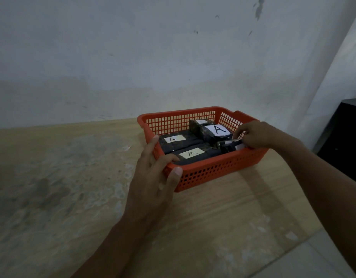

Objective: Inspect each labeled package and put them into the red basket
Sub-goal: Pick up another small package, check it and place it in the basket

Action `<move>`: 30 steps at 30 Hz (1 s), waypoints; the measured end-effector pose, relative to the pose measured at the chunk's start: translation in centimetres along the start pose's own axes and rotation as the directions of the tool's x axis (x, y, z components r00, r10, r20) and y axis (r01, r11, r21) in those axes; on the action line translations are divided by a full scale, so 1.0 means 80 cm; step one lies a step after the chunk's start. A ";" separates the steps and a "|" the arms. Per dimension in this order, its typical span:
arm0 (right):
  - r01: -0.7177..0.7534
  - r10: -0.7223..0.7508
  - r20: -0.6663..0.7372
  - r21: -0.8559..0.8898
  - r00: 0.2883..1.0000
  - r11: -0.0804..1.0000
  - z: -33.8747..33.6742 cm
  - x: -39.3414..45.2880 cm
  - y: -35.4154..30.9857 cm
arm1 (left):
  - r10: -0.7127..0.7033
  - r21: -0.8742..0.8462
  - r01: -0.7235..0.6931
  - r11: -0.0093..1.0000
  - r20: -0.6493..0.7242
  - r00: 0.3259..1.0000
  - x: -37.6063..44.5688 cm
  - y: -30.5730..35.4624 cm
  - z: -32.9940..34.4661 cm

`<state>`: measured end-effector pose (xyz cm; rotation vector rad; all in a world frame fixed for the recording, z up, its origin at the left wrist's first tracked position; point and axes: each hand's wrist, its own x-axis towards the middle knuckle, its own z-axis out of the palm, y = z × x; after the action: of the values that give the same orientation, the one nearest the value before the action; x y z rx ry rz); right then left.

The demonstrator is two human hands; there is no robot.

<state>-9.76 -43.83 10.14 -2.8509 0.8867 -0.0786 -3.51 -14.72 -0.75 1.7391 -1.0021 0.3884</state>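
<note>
A red mesh basket (213, 173) stands on the wooden table. Inside lie several dark wrapped packages with white labels marked "A": one at the near left (195, 155), one behind it (179, 141), a larger one at the back right (215, 132). My left hand (155, 177) grips the basket's near left corner, thumb outside and fingers over the rim. My right hand (255, 135) reaches over the right rim and pinches a small dark package (229, 146), held tilted just inside the basket.
The table (72, 187) stretches to the left and toward me, its edge running diagonally at the lower right. A stained wall stands close behind the basket. A black cabinet (345, 137) sits at the right, beyond the table.
</note>
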 end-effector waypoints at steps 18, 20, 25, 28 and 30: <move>0.056 -0.058 0.039 0.051 0.998 0.997 -0.006 0.003 -0.011 | 0.002 -0.009 -0.002 1.000 0.007 1.000 0.000 0.001 0.000; 0.035 -0.034 0.166 -0.001 0.986 0.999 -0.006 0.007 -0.011 | 0.000 -0.016 0.000 1.000 0.005 1.000 0.000 0.001 0.000; 0.011 -0.007 0.254 -0.014 0.967 1.000 0.004 0.018 -0.012 | 0.010 -0.010 -0.009 1.000 0.010 1.000 0.000 0.000 0.000; -0.002 0.003 0.177 -0.009 0.984 1.000 0.007 0.022 -0.014 | 0.013 -0.010 -0.013 1.000 0.005 1.000 0.000 0.000 0.000; -0.009 0.010 0.137 -0.006 0.991 1.000 0.010 0.023 -0.014 | 0.006 -0.015 -0.006 1.000 0.009 1.000 0.000 0.000 0.001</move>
<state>-7.51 -43.87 9.52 -2.8163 0.8736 0.1191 -3.48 -14.77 -0.77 1.7264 -1.0139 0.3764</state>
